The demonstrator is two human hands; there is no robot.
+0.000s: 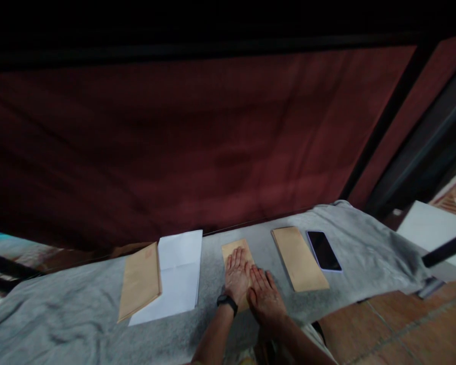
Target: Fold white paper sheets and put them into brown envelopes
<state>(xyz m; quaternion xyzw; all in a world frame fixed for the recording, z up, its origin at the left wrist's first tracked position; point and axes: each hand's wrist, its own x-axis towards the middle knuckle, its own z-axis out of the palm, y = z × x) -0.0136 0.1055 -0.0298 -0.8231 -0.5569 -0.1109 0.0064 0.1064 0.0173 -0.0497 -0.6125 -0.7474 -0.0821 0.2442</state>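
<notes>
A brown paper envelope [230, 247] lies lengthwise in front of me on the grey cloth. Flat on its upper middle rests my left hand [236, 274], fingers stretched out, a dark band on the wrist. My right hand [265, 294] lies beside it with fingers extended over the envelope's right edge, also palm down. Both hands cover much of the envelope. To the right is a stack of brown envelopes [300, 259]. On the left, another pile of brown envelopes [140, 279] partly overlaps white paper sheets [180, 274] that carry a crease.
A phone [324, 251] with a purple edge lies right of the envelope stack. Grey cloth [79, 299] covers the narrow surface. Behind it hangs a dark red panel [220, 152] with black bars. Tiled floor [414, 324] shows at the lower right, near a white surface [439, 235].
</notes>
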